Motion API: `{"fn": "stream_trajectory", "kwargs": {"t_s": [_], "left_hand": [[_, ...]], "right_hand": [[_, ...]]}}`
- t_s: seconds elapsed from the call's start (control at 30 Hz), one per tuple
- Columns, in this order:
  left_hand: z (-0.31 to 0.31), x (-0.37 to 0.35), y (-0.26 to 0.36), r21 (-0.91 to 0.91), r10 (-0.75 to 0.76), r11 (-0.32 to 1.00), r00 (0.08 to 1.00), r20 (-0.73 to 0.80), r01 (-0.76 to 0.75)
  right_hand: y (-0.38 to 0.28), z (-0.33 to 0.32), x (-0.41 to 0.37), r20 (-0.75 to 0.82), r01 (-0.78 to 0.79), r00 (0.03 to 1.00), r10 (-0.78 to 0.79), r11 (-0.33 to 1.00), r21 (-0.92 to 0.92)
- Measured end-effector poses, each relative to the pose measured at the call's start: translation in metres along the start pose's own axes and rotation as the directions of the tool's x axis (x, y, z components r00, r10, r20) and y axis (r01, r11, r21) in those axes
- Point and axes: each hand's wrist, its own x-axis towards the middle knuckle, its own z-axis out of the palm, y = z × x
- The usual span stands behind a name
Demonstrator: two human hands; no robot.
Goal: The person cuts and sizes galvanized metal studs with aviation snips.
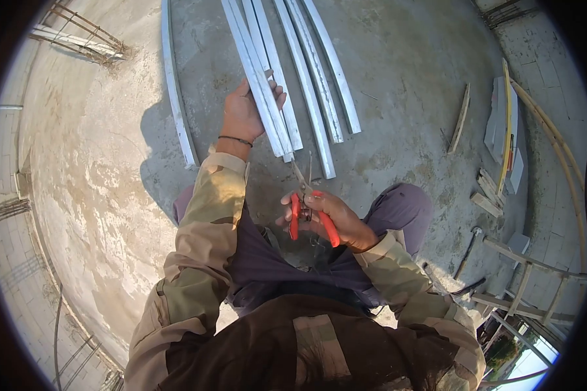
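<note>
My left hand (246, 112) is wrapped round a long metal profile (256, 81), raised over the concrete floor, its near end pointing toward me. In my right hand (332, 215) is a cutting tool with red handles (327, 225), the handles spread apart. The tool's blades lie close to the profile's near end; whether they touch it I cannot tell. Several more metal profiles (306, 91) lie side by side on the floor beyond and to the right of my left hand.
One more profile (178, 98) lies at the left. Rebar (88, 39) sticks up at the top left. At the right are a yellow level (506, 130), wood scraps (486, 199), a hammer (467, 251), a curved pipe (554, 140) and a wooden ladder-like frame (522, 280).
</note>
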Motion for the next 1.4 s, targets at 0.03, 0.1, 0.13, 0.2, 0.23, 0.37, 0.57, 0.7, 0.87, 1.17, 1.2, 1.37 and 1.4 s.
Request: {"fn": "stream_trajectory", "kwargs": {"t_s": [0.03,0.1,0.13,0.2,0.23,0.37,0.57,0.7,0.87,1.17,1.2,1.37,1.4], "left_hand": [[-0.009,0.006,0.003,-0.056,-0.023,0.998,0.997,0.079,0.027],[0.003,-0.003,0.004,-0.028,-0.003,1.000,0.998,0.057,0.004],[-0.001,0.000,0.002,-0.031,-0.003,1.000,0.999,0.051,0.005],[-0.005,0.009,0.000,0.129,0.009,0.992,0.999,0.046,-0.015],[-0.006,0.010,-0.002,0.123,0.009,0.992,0.999,0.044,-0.014],[-0.011,0.014,-0.008,0.122,-0.012,0.993,0.999,0.050,0.006],[-0.020,0.017,-0.013,0.163,-0.011,0.987,1.000,0.002,0.011],[-0.029,0.017,-0.026,0.181,-0.046,0.982,0.998,-0.042,0.053],[-0.039,0.015,-0.035,0.179,-0.061,0.982,0.998,-0.033,0.066],[-0.041,0.011,-0.029,0.108,-0.090,0.990,0.996,0.024,0.087],[-0.042,0.011,-0.027,0.083,-0.094,0.993,0.994,0.055,0.090],[-0.048,0.013,-0.027,0.107,-0.091,0.991,0.995,0.038,0.086],[-0.051,0.014,-0.029,0.124,-0.090,0.989,0.996,0.027,0.086]], "right_hand": [[0.004,0.001,0.001,-0.001,-0.011,1.000,0.011,0.997,-0.078],[0.013,-0.004,0.005,-0.003,-0.028,1.000,0.027,0.988,-0.152],[0.020,-0.012,0.008,-0.024,-0.025,1.000,0.019,0.965,-0.262],[0.027,-0.016,0.012,-0.048,-0.029,0.999,0.012,0.929,-0.370],[0.030,-0.014,0.015,-0.163,-0.047,0.987,-0.012,0.934,-0.353],[0.046,-0.010,0.018,-0.327,-0.119,0.945,-0.018,0.911,-0.394],[0.057,-0.002,0.021,-0.329,-0.122,0.944,-0.002,0.926,-0.357],[0.046,0.003,0.030,-0.347,-0.084,0.938,-0.004,0.967,-0.239],[0.048,-0.009,0.037,-0.306,-0.080,0.950,0.055,0.995,-0.068],[0.044,-0.008,0.038,-0.296,-0.087,0.954,0.045,0.988,-0.130],[0.043,-0.008,0.038,-0.295,-0.089,0.954,0.047,0.988,-0.130],[0.049,-0.014,0.043,-0.375,-0.135,0.927,-0.007,0.927,-0.350],[0.049,-0.012,0.044,-0.376,-0.139,0.927,-0.002,0.927,-0.348]]}}
